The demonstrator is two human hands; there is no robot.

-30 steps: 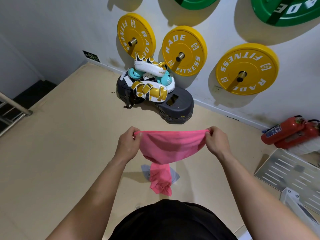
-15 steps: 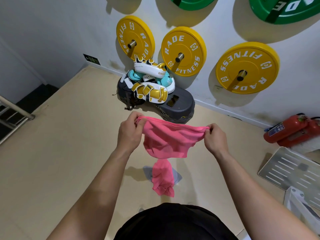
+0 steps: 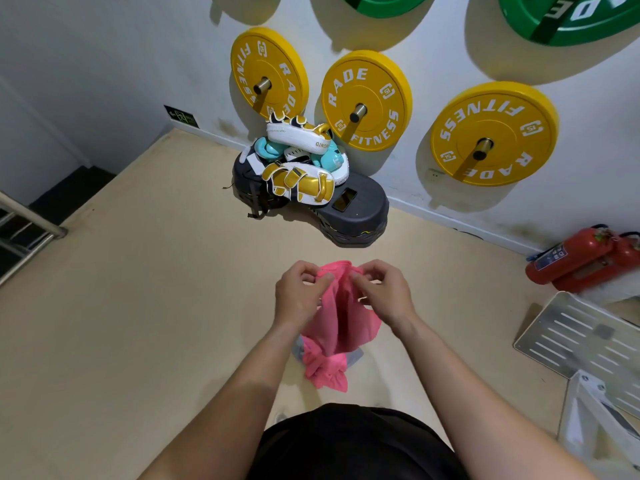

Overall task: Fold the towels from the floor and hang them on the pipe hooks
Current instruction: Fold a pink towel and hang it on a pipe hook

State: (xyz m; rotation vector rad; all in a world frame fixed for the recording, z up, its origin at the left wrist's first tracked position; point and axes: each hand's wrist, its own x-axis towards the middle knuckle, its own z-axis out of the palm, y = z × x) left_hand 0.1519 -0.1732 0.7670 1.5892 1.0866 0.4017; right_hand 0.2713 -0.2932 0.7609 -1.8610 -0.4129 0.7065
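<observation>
1. Item under inspection: pink towel, plain, soft and matte. It is gathered into loose lengthwise folds, with a crease down its middle.
2. Grip, left hand: fingers curled, thumb and forefinger pinching the towel's top edge on its left side.
3. Grip, right hand: fingers curled likewise, pinching the same top edge on its right side. The two hands are close together, fingertips nearly meeting over the bunched edge.
4. Location: the towel is held in the air in front of the person's body, above the beige floor. Its lower end hangs over a second pink towel.
5. That second towel lies crumpled on the floor on a grey cloth.
6. Count, left to right:
   - one handrail at the stairs;
   - one heap of white-and-gold pads on one black step;
   - three yellow weight plates on the wall;
   - two green weight plates above them, cut off by the frame;
   - two pink towels and one grey cloth;
   - two red fire extinguishers;
   - one slotted metal plate.
7. Orientation: the held towel's long axis runs vertically, top edge at the hands, free end pointing down at the floor.
</observation>
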